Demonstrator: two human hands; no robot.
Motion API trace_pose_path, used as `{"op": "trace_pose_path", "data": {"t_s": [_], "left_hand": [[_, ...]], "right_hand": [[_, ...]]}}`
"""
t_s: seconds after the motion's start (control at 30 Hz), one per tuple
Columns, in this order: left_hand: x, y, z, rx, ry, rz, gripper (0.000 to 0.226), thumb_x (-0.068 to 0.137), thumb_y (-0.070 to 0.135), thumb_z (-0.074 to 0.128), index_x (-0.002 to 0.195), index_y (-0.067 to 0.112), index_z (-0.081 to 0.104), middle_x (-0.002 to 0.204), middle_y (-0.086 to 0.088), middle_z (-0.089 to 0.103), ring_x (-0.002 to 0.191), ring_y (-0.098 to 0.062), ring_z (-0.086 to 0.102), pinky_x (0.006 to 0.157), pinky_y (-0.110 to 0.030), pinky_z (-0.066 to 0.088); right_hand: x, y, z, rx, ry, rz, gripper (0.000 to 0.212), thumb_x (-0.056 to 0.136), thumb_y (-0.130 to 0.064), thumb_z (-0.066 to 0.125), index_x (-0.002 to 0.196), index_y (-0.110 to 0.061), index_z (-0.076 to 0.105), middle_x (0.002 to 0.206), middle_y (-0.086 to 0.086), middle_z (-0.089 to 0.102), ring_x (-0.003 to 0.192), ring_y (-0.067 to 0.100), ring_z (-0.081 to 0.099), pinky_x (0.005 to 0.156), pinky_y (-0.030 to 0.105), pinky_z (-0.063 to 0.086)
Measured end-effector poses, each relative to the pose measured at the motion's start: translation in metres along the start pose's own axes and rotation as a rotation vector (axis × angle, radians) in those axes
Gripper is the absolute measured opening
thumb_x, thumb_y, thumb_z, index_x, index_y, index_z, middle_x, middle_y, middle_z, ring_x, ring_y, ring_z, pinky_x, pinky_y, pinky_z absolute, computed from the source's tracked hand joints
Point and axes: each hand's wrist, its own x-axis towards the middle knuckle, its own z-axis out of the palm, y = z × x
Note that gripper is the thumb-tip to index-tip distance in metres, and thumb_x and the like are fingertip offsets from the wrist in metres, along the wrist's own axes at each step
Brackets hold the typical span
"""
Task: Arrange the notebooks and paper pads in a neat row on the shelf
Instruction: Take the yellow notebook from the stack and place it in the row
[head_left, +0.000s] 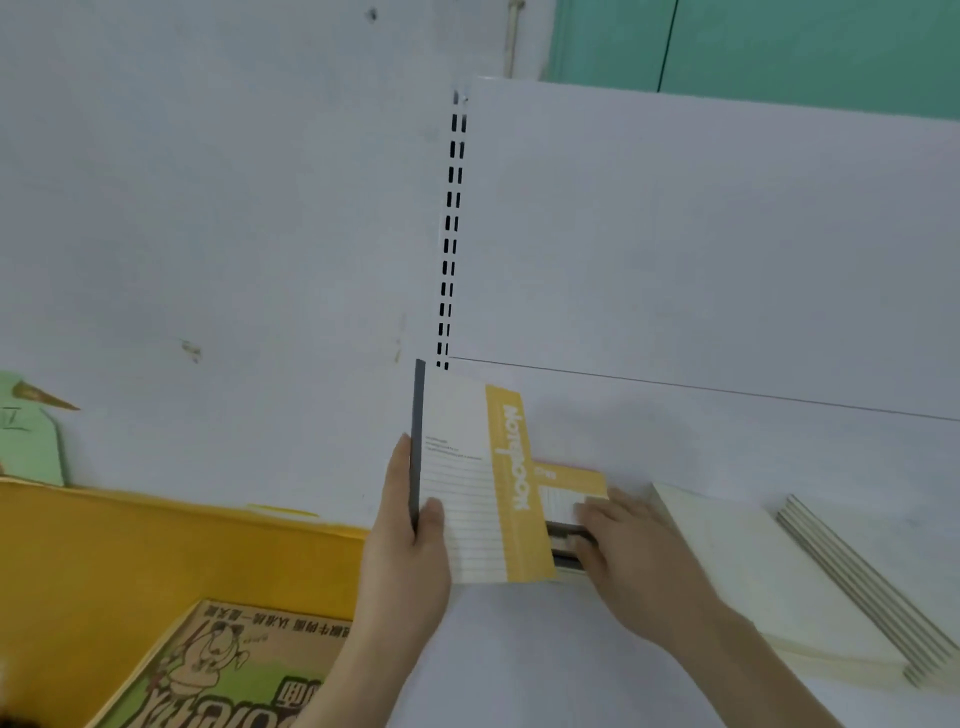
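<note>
Head view has us looking down on a white shelf (519, 649) backed by a white panel (701, 234), with a slotted upright (451, 234) at its left edge and a pale scuffed wall beyond. A green surface shows at upper right. Left of the shelf runs a yellow ledge (156, 545) bearing a cartoon-printed box (218, 670). Our left hand (410, 540) pinches the dark spine of a yellow-and-white notebook (467, 493), thumb on the cover, fingers behind it. Our right hand (623, 545) curls its fingers onto a low stack of notebooks (566, 493) lying flat just beside it. Further right lie cream paper pads (753, 571), laid flat and fanned.
</note>
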Motion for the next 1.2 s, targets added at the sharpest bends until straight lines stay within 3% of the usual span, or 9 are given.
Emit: {"op": "trace_pose_path", "data": {"t_s": [0.13,0.2,0.33,0.47,0.67,0.77,0.87,1.07,1.2], "left_hand": [[-0.002,-0.004,-0.008,0.001,0.012,0.005,0.062,0.105,0.011,0.039,0.149,0.053,0.022,0.127,0.033,0.051,0.098,0.026,0.05,0.07,-0.001,0.042],[-0.004,-0.004,-0.012,0.0,0.032,0.009,0.062,0.105,0.011,0.04,0.15,0.051,0.022,0.122,0.038,0.049,0.093,0.033,0.047,0.068,0.003,0.041],[-0.006,0.002,-0.019,-0.059,0.018,0.02,0.064,0.105,0.012,0.04,0.15,0.053,0.02,0.141,0.028,0.047,0.119,0.012,0.049,0.094,-0.01,0.042],[-0.014,0.008,-0.004,-0.187,-0.059,0.001,0.062,0.105,0.013,0.042,0.14,0.063,0.033,0.139,0.015,0.056,0.125,-0.009,0.055,0.106,-0.039,0.048],[-0.027,0.016,0.014,-0.414,-0.096,-0.023,0.04,0.102,0.034,0.042,0.132,0.06,0.047,0.133,0.024,0.059,0.118,0.005,0.058,0.099,-0.023,0.049],[-0.028,0.009,0.016,-0.359,-0.121,0.069,0.054,0.099,0.029,0.051,0.141,0.059,0.035,0.144,0.016,0.052,0.13,-0.006,0.052,0.108,-0.04,0.045],[-0.035,0.006,0.025,-0.372,-0.115,0.087,0.061,0.101,0.01,0.049,0.14,0.056,0.039,0.139,0.018,0.057,0.125,-0.006,0.056,0.099,-0.038,0.052],[-0.056,0.014,0.057,-0.511,-0.206,0.015,0.061,0.102,0.006,0.045,0.129,0.06,0.052,0.134,0.024,0.058,0.127,-0.006,0.054,0.103,-0.043,0.048],[-0.085,0.014,0.092,-0.442,-0.227,0.039,0.057,0.102,0.003,0.045,0.135,0.049,0.053,0.136,0.024,0.058,0.129,-0.003,0.052,0.112,-0.045,0.04]], "right_hand": [[-0.002,-0.001,-0.023,-0.104,0.107,0.036,0.018,0.093,-0.031,0.048,0.081,-0.028,0.062,0.075,-0.004,0.068,0.075,0.02,0.062,0.077,0.03,0.04],[-0.004,0.001,-0.035,-0.129,0.176,0.124,0.018,0.092,-0.026,0.052,0.078,-0.025,0.062,0.062,0.0,0.062,0.062,0.025,0.058,0.06,0.032,0.042],[-0.02,-0.017,-0.065,0.086,0.587,0.24,0.033,0.097,-0.024,0.05,0.065,-0.019,0.054,0.044,-0.007,0.039,0.042,0.02,0.041,0.046,0.024,0.033],[-0.032,-0.078,-0.046,0.171,0.871,0.081,0.022,0.092,-0.022,0.053,0.09,-0.01,0.072,0.076,0.004,0.07,0.078,0.024,0.061,0.078,0.037,0.052],[-0.046,-0.112,-0.005,0.414,0.603,-0.099,0.05,0.103,-0.039,0.025,0.134,-0.016,0.057,0.146,-0.005,0.047,0.138,0.012,0.038,0.106,0.046,0.037],[-0.056,-0.107,-0.006,0.466,0.552,-0.18,0.048,0.103,-0.034,0.024,0.143,-0.018,0.045,0.153,-0.007,0.035,0.143,0.014,0.029,0.109,0.044,0.031],[-0.07,-0.086,-0.008,0.46,0.595,-0.179,0.045,0.096,-0.022,0.043,0.139,-0.01,0.048,0.152,0.0,0.039,0.142,0.021,0.031,0.108,0.049,0.036],[-0.109,-0.029,-0.026,0.604,0.571,0.353,0.05,0.089,-0.057,0.048,0.138,-0.051,0.037,0.149,-0.029,0.029,0.133,-0.006,0.035,0.104,0.031,0.044],[-0.142,-0.013,-0.028,0.552,0.593,0.448,0.062,0.084,-0.058,0.048,0.143,-0.045,0.032,0.149,-0.028,0.03,0.11,0.002,0.057,0.078,0.014,0.047]]}}
